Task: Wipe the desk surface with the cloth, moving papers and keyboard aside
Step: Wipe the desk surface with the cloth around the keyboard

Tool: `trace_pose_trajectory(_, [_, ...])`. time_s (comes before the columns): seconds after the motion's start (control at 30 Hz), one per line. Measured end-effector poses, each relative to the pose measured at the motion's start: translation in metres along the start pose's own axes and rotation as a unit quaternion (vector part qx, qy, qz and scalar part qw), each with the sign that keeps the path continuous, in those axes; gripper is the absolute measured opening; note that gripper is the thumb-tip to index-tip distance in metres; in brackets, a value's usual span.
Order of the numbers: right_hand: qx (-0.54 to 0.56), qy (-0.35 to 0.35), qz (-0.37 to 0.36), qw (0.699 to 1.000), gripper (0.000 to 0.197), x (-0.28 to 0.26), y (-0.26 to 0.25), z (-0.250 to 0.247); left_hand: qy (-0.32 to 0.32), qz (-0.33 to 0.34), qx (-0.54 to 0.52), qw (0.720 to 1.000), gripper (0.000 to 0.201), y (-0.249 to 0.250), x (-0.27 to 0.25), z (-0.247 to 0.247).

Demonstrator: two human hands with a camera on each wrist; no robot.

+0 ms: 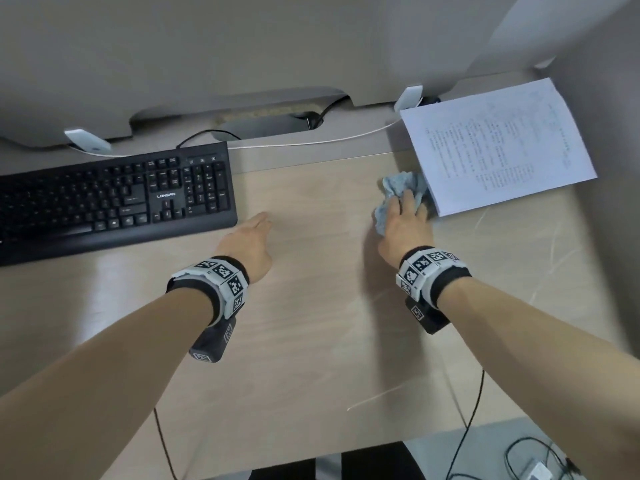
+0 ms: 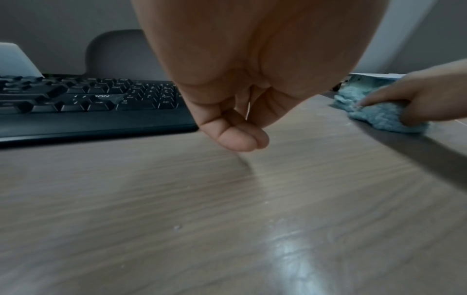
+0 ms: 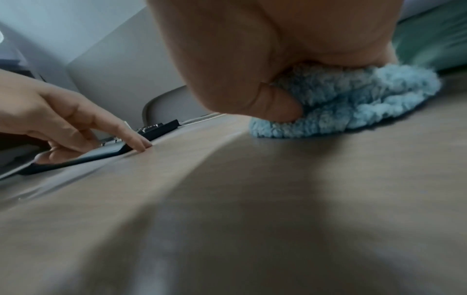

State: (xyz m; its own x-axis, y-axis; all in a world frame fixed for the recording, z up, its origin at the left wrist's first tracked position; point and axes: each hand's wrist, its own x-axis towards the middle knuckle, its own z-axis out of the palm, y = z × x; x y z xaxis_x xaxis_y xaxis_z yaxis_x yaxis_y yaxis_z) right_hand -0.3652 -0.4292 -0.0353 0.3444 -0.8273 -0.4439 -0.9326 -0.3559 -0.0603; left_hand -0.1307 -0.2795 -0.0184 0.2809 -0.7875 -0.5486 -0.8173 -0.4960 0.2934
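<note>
My right hand (image 1: 406, 211) holds a crumpled light-blue cloth (image 1: 398, 183) down on the wooden desk (image 1: 311, 306), with the fingers draped over the cloth and the thumb tucked into its side (image 3: 278, 107). The cloth touches the near left corner of a stack of printed papers (image 1: 498, 143) at the right rear. My left hand (image 1: 256, 226) is empty, and its loosely extended fingertips touch the desk just right of a black keyboard (image 1: 114, 199) at the left. The left wrist view shows the cloth (image 2: 374, 115) under the right hand (image 2: 417, 95).
A grey partition runs along the back, with a dark oval monitor base (image 1: 256, 126) in its cut-out. A white cable (image 1: 311, 142) lies along the desk's rear strip. White brackets (image 1: 88, 140) clamp the partition. Below the desk's front edge, cables (image 1: 526, 459) lie on the floor.
</note>
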Motion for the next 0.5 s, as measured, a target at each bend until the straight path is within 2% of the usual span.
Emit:
trace_pose_trajectory(0.1, [0.0,-0.006,-0.04,0.999,0.083,0.016,-0.033,-0.006,-0.01,-0.007,0.016,1.0,0.07,0.004,0.001,-0.002])
trace_pose_trajectory(0.2, [-0.017,-0.069,-0.172,0.983,0.087,0.008,-0.063,-0.005,-0.015,-0.021,0.033,0.999,0.072,0.008,0.003,-0.005])
trace_pose_trajectory(0.27, [-0.021,-0.078,-0.255,0.964,0.086,-0.01,-0.059,0.0,-0.012,-0.033,0.033,0.999,0.072,0.01,0.003,-0.007])
trace_pose_trajectory(0.3, [-0.021,-0.072,-0.269,0.96,0.085,-0.015,-0.047,0.002,-0.013,-0.036,0.034,0.999,0.071,0.011,0.003,-0.008])
trace_pose_trajectory(0.4, [-0.012,-0.05,-0.236,0.97,0.087,-0.006,-0.009,-0.005,-0.02,-0.036,0.043,0.998,0.07,0.012,0.001,-0.008])
trace_pose_trajectory(0.5, [-0.001,-0.033,-0.179,0.983,0.083,0.025,-0.012,-0.018,-0.028,-0.046,0.043,0.998,0.072,0.011,0.0,-0.006])
